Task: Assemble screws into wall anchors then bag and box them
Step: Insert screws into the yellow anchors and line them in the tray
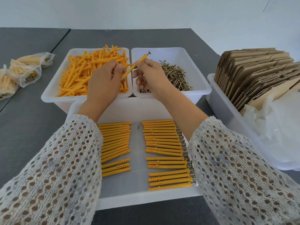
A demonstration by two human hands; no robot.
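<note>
Sleeves: white open-knit sleeves (61, 168) fill the near corners, one on each forearm.
Front tray: a white tray (129, 200) on the grey worktop (24, 127) holds two rows of finished anchors (164, 153), screw heads showing on the right row.
Step in hand: assembly, judging by the single anchor (132, 68) held up between the two bins with a screw (147, 54) poking out of its upper end.
Right hand: the right hand (151, 75) pinches the anchor near its middle with thumb and forefinger; the other fingers curl underneath.
Left hand: the left hand (103, 82) meets the anchor's lower tip, fingers curled; whether they grip it, I cannot tell.
Supply: loose anchors lie in the left bin (53, 88), loose screws in the right bin (199, 88).
Next move: probably seat the screw fully, then lay the piece in a front row.
Later steps: filled bags (24, 73) wait far left, flat cartons (259, 75) at right.
</note>
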